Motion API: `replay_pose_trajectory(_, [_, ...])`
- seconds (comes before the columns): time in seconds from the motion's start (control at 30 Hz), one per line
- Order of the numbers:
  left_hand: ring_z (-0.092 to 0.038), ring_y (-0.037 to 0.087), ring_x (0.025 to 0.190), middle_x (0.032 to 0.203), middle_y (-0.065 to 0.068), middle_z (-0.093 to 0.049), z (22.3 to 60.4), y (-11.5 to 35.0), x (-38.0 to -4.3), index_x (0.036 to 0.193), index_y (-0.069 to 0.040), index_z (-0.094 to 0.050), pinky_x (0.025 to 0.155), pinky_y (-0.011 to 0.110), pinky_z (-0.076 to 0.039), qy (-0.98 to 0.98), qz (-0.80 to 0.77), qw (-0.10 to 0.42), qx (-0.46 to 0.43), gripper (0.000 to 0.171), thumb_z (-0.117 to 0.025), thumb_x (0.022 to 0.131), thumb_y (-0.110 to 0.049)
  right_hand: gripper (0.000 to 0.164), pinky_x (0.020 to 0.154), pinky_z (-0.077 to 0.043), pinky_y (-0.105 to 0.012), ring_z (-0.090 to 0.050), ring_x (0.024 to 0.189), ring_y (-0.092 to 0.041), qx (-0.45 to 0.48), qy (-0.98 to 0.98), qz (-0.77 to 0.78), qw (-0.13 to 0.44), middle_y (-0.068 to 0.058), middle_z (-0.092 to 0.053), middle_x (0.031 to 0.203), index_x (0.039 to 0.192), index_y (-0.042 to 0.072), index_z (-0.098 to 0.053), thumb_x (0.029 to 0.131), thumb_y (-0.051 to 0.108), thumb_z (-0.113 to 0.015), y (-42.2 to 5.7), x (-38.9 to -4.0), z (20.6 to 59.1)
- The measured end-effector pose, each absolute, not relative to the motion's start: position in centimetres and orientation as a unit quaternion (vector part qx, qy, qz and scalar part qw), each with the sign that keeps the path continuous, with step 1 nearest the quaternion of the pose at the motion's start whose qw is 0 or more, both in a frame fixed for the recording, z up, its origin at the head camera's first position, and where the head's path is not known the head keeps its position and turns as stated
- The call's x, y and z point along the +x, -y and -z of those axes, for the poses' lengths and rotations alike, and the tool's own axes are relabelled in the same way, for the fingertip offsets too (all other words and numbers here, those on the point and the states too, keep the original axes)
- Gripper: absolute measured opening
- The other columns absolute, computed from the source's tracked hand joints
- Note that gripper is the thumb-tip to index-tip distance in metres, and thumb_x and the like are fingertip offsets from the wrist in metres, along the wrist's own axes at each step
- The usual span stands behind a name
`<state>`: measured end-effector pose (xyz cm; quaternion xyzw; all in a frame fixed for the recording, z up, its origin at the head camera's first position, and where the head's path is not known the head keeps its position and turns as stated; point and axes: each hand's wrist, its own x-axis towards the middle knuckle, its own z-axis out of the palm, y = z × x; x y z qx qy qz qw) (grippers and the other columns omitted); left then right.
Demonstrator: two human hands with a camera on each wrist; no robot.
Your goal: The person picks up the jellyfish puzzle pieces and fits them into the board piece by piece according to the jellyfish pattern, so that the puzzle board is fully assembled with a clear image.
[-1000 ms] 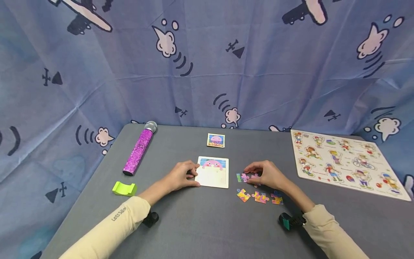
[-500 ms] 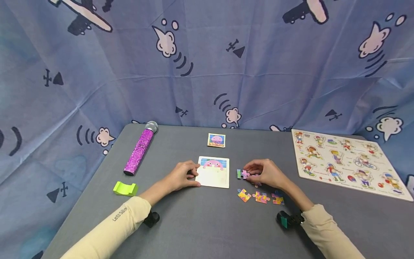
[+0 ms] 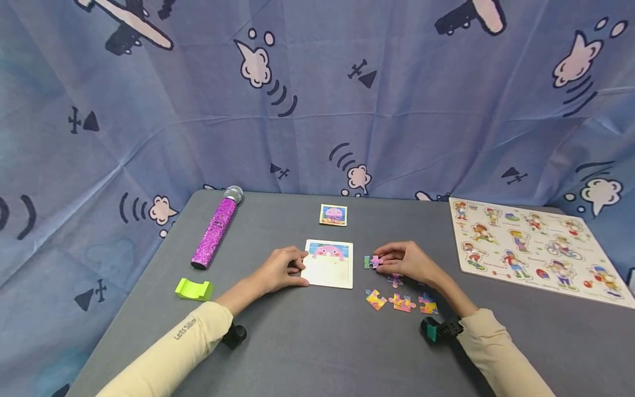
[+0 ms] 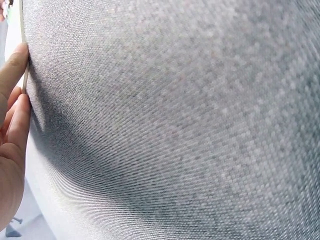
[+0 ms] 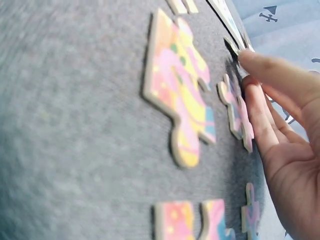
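A square whitish puzzle board (image 3: 326, 273) is lying flat on the tabletop, showing a pink cartoon face against blue along its top and bare pale surface below; the left fingers (image 3: 300, 283) are touching its left edge. Right of it, the right fingers (image 3: 385, 270) are gripping a green-and-pink puzzle section (image 3: 372, 262). Nearer the person, a pinkish-purple piece (image 3: 395, 280) is lying apart, while three yellow-and-pink pieces (image 3: 402, 302) are forming a loose row, unjoined.

3 puzzle pieces (image 3: 402, 302) mix pink and yellow — the table (image 3: 307, 336) is grey.
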<state>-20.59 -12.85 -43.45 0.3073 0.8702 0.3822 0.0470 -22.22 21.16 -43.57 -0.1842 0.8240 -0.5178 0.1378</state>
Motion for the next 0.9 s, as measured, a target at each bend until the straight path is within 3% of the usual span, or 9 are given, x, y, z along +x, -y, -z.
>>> replay_pose_trajectory(0.5, [-0.058, 0.030, 0.111, 0.120, 0.019, -0.060, 43.5, 12.8, -20.5, 0.076, 0.000, -0.058, 0.080, 0.016, -0.052, -0.868, -0.392, 0.052, 0.301, 0.027, -0.084, 0.072, -0.007, 0.036, 0.071, -0.055, -0.019, -0.065, 0.080, -0.007, -0.158, -0.808, 0.554, 0.123, -0.021, -0.068, 0.097, 0.110, -0.013, -0.063, 0.080, 0.002, -0.076, -21.0, -22.1, 44.0])
replay_pose_trajectory(0.9, [-0.057, 0.029, 0.110, 0.121, 0.017, -0.057, 43.4, 12.8, -20.6, 0.077, -0.002, -0.058, 0.081, 0.017, -0.053, -0.867, -0.400, 0.066, 0.288, 0.027, -0.084, 0.071, -0.008, 0.037, 0.071, -0.055, -0.020, -0.065, 0.081, -0.010, -0.144, -0.803, 0.568, 0.104, -0.015, -0.068, 0.098, 0.110, -0.010, -0.064, 0.080, 0.007, -0.076, -19.3, -21.8, 43.9])
